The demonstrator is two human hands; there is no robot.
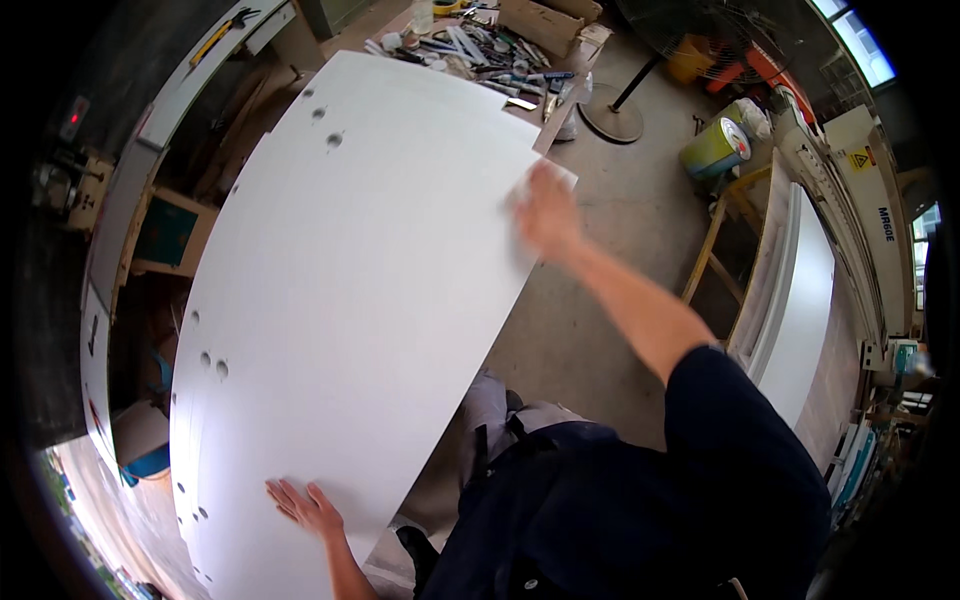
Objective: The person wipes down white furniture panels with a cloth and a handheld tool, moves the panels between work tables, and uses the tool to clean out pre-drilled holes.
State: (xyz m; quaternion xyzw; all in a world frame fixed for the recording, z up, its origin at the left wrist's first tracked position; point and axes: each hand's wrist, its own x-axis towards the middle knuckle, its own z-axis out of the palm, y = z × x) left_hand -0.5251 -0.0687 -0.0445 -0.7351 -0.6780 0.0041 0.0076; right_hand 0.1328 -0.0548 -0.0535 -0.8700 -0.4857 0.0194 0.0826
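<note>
The white panel (360, 300) is lying across the middle, holes (335, 140) dotting its left side. The left hand (308, 508) is resting palm-down on the near part, fingers spread wide. The right hand (547, 212) is reaching over the far right corner; blur is hiding its fingers, so I cannot tell their state. Tools (490, 52) are lying beyond.

Pale machine (872, 190) | 1 yellow triangular warning sign (861, 158) | 1 dark lettering line (884, 225)

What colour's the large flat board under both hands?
The large flat board is white; the head view shows it best.
</note>
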